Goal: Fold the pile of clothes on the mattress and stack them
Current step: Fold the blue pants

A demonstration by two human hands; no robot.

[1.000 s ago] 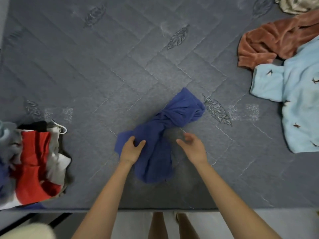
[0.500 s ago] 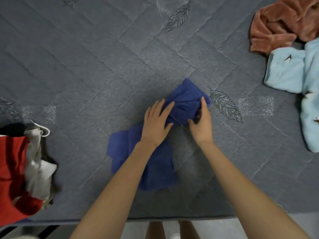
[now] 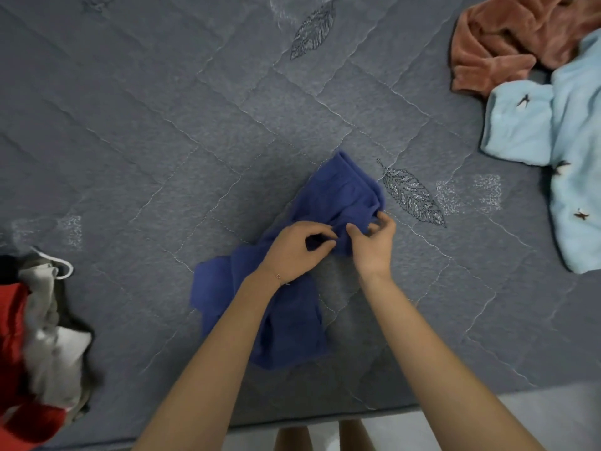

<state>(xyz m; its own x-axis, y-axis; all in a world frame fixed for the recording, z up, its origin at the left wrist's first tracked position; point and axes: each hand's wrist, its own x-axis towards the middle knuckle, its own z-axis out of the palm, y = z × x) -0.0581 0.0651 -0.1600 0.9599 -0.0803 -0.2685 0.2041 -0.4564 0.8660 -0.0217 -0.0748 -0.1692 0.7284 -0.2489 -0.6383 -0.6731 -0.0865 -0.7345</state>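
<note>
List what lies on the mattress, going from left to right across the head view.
pile of clothes → blue garment → embroidered leaf → light blue garment. The rust-brown garment overlaps the light blue one, so I leave it out.

A dark blue garment (image 3: 344, 193) lies crumpled near the front edge of the grey quilted mattress (image 3: 162, 125), twisted in the middle, with one end pointing away and the other bunched close to the edge. Both hands pinch it at the twist: the left hand (image 3: 294, 252) and right hand (image 3: 374, 245) sit just beside each other, fingers curled into the cloth. At the left edge sits a rumpled pile (image 3: 35, 336) of red, grey, white and dark clothes, partly out of view. At the far right a brown fleecy garment (image 3: 507, 37) lies crumpled, touching a pale blue garment (image 3: 572, 151) with small dark motifs, spread loosely and unfolded.
</note>
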